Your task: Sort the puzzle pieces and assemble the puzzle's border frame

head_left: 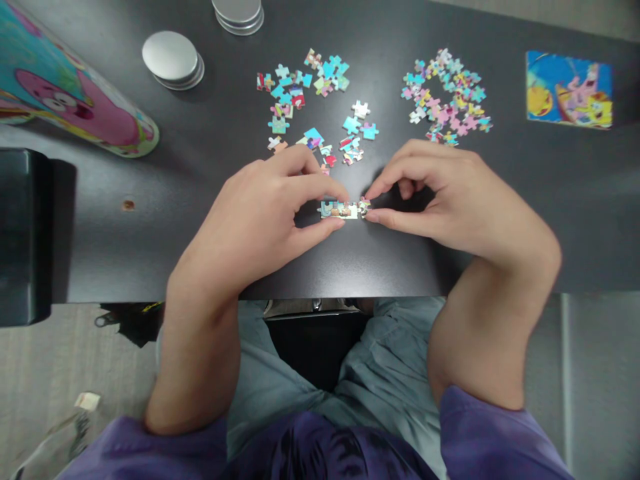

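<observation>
A short strip of joined jigsaw pieces (340, 209) lies on the dark table near its front edge. My left hand (265, 207) pinches this strip between thumb and index finger. At the strip's right end, my right hand (440, 190) grips a single jigsaw piece (365, 208) between thumb and fingertip; whether it is locked to the strip I cannot tell. Just beyond my hands lie loose jigsaw pieces (352, 125), and a group of them (283, 90) spreads farther left. Part of the nearest pieces is hidden behind my left fingers.
A ring-shaped heap of jigsaw pieces (467, 120) lies back right, beside a cartoon picture card (569, 90). Round silver tins (170, 57) and a second stack of tins (238, 15) stand back left. A colourful cartoon box (80, 87) and a black object (23, 233) occupy the left side.
</observation>
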The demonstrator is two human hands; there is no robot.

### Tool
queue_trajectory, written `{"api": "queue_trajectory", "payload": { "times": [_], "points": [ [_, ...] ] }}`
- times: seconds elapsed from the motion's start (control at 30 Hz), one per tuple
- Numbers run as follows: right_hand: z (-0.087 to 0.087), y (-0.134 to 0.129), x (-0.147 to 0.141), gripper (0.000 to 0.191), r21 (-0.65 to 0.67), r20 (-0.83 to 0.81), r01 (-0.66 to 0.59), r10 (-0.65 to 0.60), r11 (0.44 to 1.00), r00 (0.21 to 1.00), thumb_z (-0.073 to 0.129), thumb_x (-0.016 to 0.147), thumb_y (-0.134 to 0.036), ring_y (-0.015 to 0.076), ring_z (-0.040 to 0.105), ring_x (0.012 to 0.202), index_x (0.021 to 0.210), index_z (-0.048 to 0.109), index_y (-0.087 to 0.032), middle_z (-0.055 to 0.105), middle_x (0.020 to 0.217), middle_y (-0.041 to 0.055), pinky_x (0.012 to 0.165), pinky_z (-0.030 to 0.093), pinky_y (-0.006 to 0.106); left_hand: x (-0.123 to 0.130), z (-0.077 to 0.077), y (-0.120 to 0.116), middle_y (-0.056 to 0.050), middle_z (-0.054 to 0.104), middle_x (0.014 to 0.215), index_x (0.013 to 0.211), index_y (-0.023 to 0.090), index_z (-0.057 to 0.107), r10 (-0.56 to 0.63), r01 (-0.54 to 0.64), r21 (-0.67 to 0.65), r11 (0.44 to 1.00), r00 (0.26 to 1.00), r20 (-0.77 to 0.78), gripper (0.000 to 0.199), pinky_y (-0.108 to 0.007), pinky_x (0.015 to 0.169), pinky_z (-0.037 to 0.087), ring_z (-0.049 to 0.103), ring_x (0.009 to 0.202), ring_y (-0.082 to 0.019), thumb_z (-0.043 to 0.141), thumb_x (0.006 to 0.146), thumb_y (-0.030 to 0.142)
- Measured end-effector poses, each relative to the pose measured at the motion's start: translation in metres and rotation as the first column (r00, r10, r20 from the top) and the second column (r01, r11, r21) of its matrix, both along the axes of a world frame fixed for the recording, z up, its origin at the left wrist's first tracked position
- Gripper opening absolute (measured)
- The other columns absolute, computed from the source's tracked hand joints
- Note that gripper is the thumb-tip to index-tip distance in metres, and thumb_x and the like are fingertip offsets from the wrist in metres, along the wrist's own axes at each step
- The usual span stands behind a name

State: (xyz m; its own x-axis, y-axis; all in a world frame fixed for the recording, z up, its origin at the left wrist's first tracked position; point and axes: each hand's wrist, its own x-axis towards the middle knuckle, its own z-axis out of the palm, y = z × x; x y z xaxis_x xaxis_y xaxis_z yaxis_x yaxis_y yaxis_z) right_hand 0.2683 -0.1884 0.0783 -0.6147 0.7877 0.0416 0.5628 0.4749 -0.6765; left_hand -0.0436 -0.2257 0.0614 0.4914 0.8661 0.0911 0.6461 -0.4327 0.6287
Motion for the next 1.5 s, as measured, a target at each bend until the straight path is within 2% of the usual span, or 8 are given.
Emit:
{"api": "queue_trajectory", "payload": {
  "times": [0.33, 0.47, 0.67, 0.97, 1.07, 1.2, 1.37, 1.5],
  "points": [
    [0.000, -0.002, 0.003, 0.010, -0.015, 0.003, -0.004, 0.004, 1.000, 1.000, 0.098, 0.108, -0.042, 0.0316, 0.070, 0.089, 0.112, 0.091, -0.036, 0.080, 0.110, 0.0066, 0.081, 0.061, 0.055, 0.000, -0.002, 0.003, -0.007, 0.087, 0.129, 0.128, 0.032, 0.094, -0.004, 0.004, 0.018, 1.000, 1.000, -0.004, 0.026, -0.049, 0.096, 0.061, 0.084, 0.113, -0.031, 0.072, 0.118, 0.042],
    [-0.002, -0.004, 0.001, 0.010, 0.016, -0.011, -0.007, 0.008, 1.000, 1.000, 0.098, 0.106, -0.035, 0.0305, 0.069, 0.088, 0.112, 0.090, -0.034, 0.079, 0.110, 0.0061, 0.082, 0.061, 0.053, 0.000, -0.001, 0.003, -0.005, 0.088, 0.130, 0.124, 0.033, 0.090, 0.003, -0.003, 0.010, 1.000, 1.000, -0.011, 0.019, -0.047, 0.097, 0.060, 0.085, 0.114, -0.030, 0.074, 0.117, 0.040],
    [-0.003, -0.004, -0.003, 0.013, 0.012, -0.015, -0.009, 0.009, 1.000, 1.000, 0.099, 0.105, -0.037, 0.0290, 0.068, 0.085, 0.110, 0.092, -0.028, 0.078, 0.105, 0.0086, 0.081, 0.058, 0.052, 0.000, -0.001, 0.002, -0.004, 0.088, 0.129, 0.124, 0.033, 0.087, 0.003, -0.003, 0.008, 1.000, 1.000, -0.022, 0.016, -0.046, 0.097, 0.061, 0.084, 0.115, -0.030, 0.075, 0.118, 0.042],
    [0.001, -0.005, -0.005, 0.014, 0.004, 0.000, 0.017, -0.017, 1.000, 1.000, 0.095, 0.109, -0.046, 0.0323, 0.070, 0.088, 0.112, 0.085, -0.037, 0.081, 0.108, 0.0062, 0.084, 0.062, 0.054, -0.003, 0.000, 0.003, -0.005, 0.085, 0.129, 0.126, 0.032, 0.087, -0.012, 0.012, -0.004, 1.000, 1.000, -0.001, 0.016, -0.047, 0.098, 0.061, 0.082, 0.115, -0.029, 0.076, 0.118, 0.040],
    [0.001, -0.005, -0.004, 0.009, 0.027, 0.003, 0.041, -0.041, 0.999, 0.999, 0.090, 0.112, -0.041, 0.0313, 0.071, 0.088, 0.111, 0.083, -0.036, 0.082, 0.107, 0.0063, 0.085, 0.061, 0.053, -0.007, 0.001, 0.002, -0.006, 0.084, 0.131, 0.128, 0.029, 0.089, -0.034, 0.034, 0.001, 0.999, 0.999, 0.004, 0.018, -0.048, 0.100, 0.063, 0.080, 0.113, -0.027, 0.078, 0.118, 0.038],
    [0.002, -0.005, -0.003, 0.002, 0.048, 0.036, 0.059, -0.060, 0.997, 0.998, 0.084, 0.116, -0.033, 0.0305, 0.072, 0.087, 0.113, 0.084, -0.034, 0.082, 0.108, 0.0080, 0.084, 0.063, 0.054, -0.012, 0.001, 0.002, -0.005, 0.082, 0.130, 0.127, 0.023, 0.092, -0.011, 0.011, -0.005, 1.000, 1.000, -0.023, 0.028, -0.048, 0.099, 0.062, 0.074, 0.105, -0.023, 0.067, 0.127, 0.037],
    [0.003, -0.006, -0.006, 0.008, 0.158, 0.055, 0.073, -0.083, 0.985, 0.995, 0.083, 0.115, -0.023, 0.0305, 0.078, 0.093, 0.115, 0.084, -0.030, 0.082, 0.107, 0.0070, 0.088, 0.066, 0.050, -0.020, 0.001, 0.001, -0.005, 0.083, 0.123, 0.122, 0.028, 0.091, -0.001, 0.001, -0.032, 0.999, 1.000, 0.015, 0.014, -0.048, 0.093, 0.060, 0.073, 0.100, -0.026, 0.082, 0.115, 0.036],
    [0.002, -0.009, -0.019, 0.012, 0.218, 0.032, 0.079, -0.088, 0.973, 0.996, 0.084, 0.114, -0.016, 0.0326, 0.082, 0.104, 0.116, 0.084, -0.028, 0.086, 0.113, 0.0083, 0.096, 0.065, 0.051, -0.030, 0.004, -0.001, -0.004, 0.082, 0.116, 0.116, 0.030, 0.091, 0.021, -0.020, -0.055, 0.998, 1.000, 0.017, 0.011, -0.045, 0.087, 0.057, 0.072, 0.094, -0.026, 0.083, 0.111, 0.035]
  ]
}}
